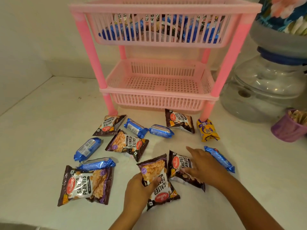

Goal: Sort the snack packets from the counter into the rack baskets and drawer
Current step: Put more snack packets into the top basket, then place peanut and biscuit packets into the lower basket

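Several brown salted peanut packets and blue biscuit packets lie scattered on the white counter (49, 113) in front of a pink rack (93, 52). My left hand (139, 191) grips one peanut packet (157, 178) by its left edge. My right hand (202, 165) rests with fingers spread on a second peanut packet (178, 165) beside it. A blue packet (219, 158) lies just right of my right hand. A yellow packet (207, 130) sits near the rack's front right leg. The upper basket (157, 29) holds several packets. The lower basket (159, 87) holds nothing.
A large clear water jar (262, 87) with a blue collar stands right of the rack, under a floral cloth (285, 12). A small purple cup (289, 128) sits at the right edge. Walls close the counter at the left and behind.
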Demonstrator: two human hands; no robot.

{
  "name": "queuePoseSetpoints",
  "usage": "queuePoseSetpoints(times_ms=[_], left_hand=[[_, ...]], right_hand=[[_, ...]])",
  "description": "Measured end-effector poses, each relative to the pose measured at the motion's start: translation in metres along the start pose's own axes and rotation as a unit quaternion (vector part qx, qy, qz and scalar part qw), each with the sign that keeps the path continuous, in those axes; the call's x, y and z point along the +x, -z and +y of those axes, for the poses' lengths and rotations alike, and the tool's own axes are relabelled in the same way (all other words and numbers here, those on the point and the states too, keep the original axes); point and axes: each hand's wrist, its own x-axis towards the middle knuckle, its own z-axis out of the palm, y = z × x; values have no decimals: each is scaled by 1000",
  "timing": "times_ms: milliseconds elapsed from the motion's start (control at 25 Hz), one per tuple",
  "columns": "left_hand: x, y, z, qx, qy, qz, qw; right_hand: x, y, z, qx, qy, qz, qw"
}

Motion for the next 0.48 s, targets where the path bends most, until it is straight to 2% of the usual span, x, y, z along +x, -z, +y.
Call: queuePoseSetpoints(times_ms=[80, 200, 320, 480], left_hand=[[1, -2, 0, -3, 7, 8, 1000], [0, -3, 1, -27, 25, 22, 999], [-1, -1, 2, -43, 42, 49, 997], [2, 7, 6, -82, 49, 80, 992]], right_hand=[[-1, -1, 3, -143, -17, -2, 990], [3, -4, -4, -153, -5, 27, 988], [6, 3, -11, -77, -1, 34, 996], [3, 10, -12, 146, -16, 50, 988]])
